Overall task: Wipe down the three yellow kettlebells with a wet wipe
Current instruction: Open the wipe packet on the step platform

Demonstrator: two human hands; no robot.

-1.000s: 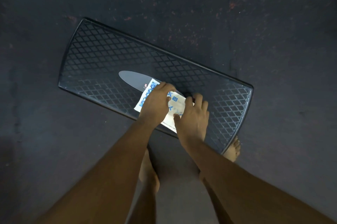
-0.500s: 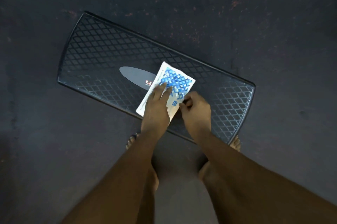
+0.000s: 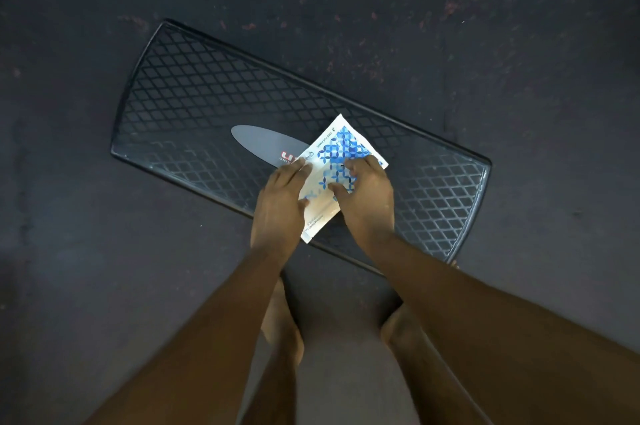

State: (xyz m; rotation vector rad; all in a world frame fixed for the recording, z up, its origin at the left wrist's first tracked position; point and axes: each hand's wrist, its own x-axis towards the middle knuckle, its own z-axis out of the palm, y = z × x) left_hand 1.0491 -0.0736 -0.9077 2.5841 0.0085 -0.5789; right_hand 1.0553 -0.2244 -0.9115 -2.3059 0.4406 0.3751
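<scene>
Both hands on a wet-wipe packet

The left hand (image 3: 278,203) grips the wet-wipe packet (image 3: 337,161) by its left edge; the right hand (image 3: 367,198) rests spread on top, midway along the black step platform's (image 3: 194,102) near edge.

White-blue wipe packet (image 3: 341,147) flat on platform (image 3: 194,95)

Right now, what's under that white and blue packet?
The wipes packet lies on the black step platform, covering part of its grey oval logo. Both hands, left hand and right hand, rest on it.
</scene>
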